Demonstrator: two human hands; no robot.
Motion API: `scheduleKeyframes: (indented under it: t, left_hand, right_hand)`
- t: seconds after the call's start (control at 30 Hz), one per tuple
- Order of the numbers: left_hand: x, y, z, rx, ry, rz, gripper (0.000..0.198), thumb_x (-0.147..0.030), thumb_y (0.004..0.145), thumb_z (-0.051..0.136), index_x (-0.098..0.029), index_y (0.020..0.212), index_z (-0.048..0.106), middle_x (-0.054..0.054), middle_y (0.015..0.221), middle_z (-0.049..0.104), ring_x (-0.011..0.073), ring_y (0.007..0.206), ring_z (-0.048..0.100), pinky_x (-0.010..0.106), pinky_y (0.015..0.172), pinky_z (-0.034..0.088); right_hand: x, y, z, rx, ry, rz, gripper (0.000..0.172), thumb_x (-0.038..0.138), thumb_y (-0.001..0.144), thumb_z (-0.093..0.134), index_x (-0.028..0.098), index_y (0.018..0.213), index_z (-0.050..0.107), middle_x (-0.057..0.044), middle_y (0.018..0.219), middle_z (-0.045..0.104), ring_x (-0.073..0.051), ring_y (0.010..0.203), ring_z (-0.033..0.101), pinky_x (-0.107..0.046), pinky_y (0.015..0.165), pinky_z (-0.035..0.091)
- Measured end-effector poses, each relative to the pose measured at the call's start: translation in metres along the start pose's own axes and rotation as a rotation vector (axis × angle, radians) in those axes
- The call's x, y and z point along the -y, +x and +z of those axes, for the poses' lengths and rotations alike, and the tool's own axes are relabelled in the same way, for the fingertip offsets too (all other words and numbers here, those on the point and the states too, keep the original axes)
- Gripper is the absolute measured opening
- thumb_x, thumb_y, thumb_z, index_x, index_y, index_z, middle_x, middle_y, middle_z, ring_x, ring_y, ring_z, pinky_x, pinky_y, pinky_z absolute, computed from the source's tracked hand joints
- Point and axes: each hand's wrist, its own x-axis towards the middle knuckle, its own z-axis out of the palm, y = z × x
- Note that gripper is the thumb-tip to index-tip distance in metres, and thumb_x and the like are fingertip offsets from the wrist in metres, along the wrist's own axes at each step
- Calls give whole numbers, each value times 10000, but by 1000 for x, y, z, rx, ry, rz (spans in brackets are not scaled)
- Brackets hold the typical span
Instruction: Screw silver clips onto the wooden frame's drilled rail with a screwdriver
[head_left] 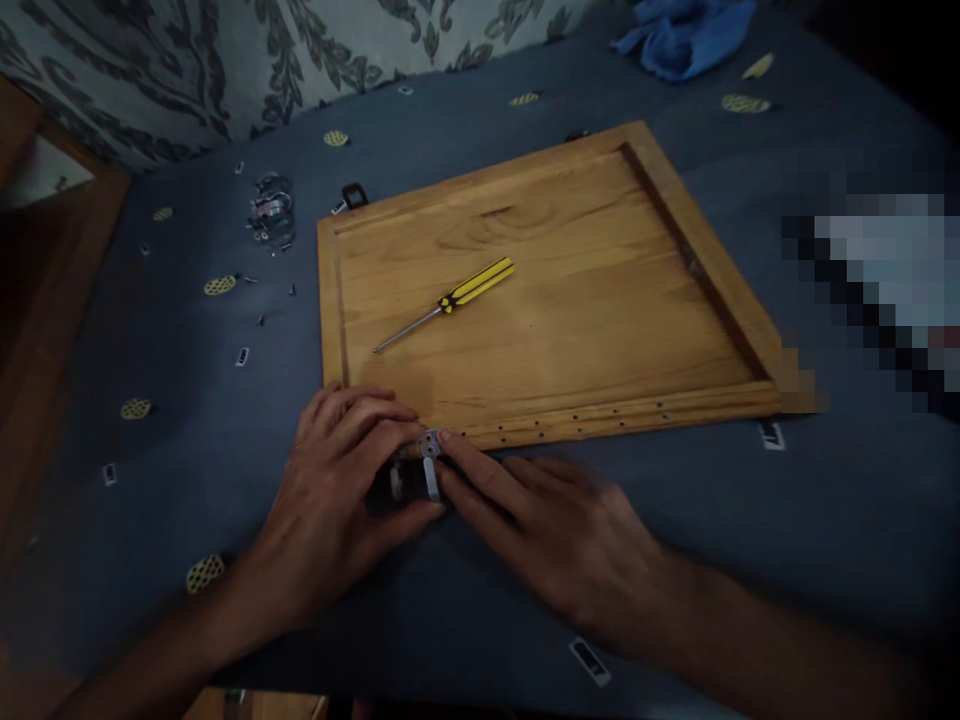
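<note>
A wooden cabinet door (540,290) with a raised frame lies flat, a line of small holes along its near edge. At that edge's left end a small metal hinge (430,446) stands with its arm pointing down toward me. My left hand (337,480) curls around the corner, its fingers on the wood and its thumb by the hinge's lower end. My right hand (555,520) presses its fingertips against the hinge's right side. A screwdriver (476,285) with a yellow and black handle rests on the door, its tip toward the left.
On the blue patterned cloth (750,530), several loose screws (292,290) lie left of the door near a clump of metal parts (271,212). A blue rag (686,35) is at the back. Wooden furniture (67,280) stands at the left. A pixelated patch covers the right side.
</note>
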Motion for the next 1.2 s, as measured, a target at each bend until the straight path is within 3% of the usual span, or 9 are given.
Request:
scheduleKeyframes:
  t: [0.13, 0.43, 0.6, 0.77, 0.87, 1.2]
  left_hand:
    - [0, 0, -1, 9, -13, -20, 335, -372, 905, 772, -271, 1165, 586, 67, 1203, 696, 324, 1249, 578, 564, 1089, 421]
    - [0, 0, 2, 0, 5, -15, 360, -356, 879, 790, -271, 1169, 595, 69, 1198, 705, 335, 1249, 593, 580, 1107, 426]
    - [1, -3, -8, 1, -60, -36, 579, -481, 836, 825, -275, 1301, 548, 89, 1248, 693, 354, 1266, 577, 581, 1095, 460]
    - [9, -1, -31, -66, -215, -176, 305, -322, 957, 692, -304, 1251, 613, 52, 1234, 689, 279, 1204, 628, 475, 1017, 556]
    - [14, -1, -34, -120, -257, -253, 193, -280, 995, 623, -308, 1183, 659, 35, 1199, 714, 255, 1155, 660, 457, 1007, 567]
    - [24, 2, -35, -135, -271, -254, 172, -289, 1031, 534, -291, 1105, 689, 45, 1121, 743, 251, 1104, 685, 473, 976, 579]
  right_hand:
    - [-3, 5, -8, 73, -13, -53, 409, 49, 956, 452, 122, 1262, 713, -116, 1317, 731, -152, 759, 688, -285, 623, 550]
    - [-3, 5, -9, 79, -33, -54, 453, 28, 933, 432, 112, 1276, 716, -135, 1397, 682, -161, 779, 694, -287, 613, 557]
    - [-3, 5, -10, 83, -16, -61, 441, 20, 922, 443, 99, 1263, 711, -150, 1322, 722, -159, 744, 668, -292, 616, 539]
    - [-3, 4, -6, 17, -29, -49, 443, 8, 905, 448, 106, 1248, 712, -159, 1360, 699, -156, 715, 663, -308, 613, 536]
    - [-5, 3, -6, 61, -35, -82, 438, 5, 912, 477, 100, 1274, 706, -165, 1392, 678, -146, 749, 686, -291, 634, 552]
    - [-3, 9, -8, 23, -4, -47, 311, 193, 1062, 467, 120, 1169, 751, -115, 1257, 757, -152, 737, 730, -309, 612, 594]
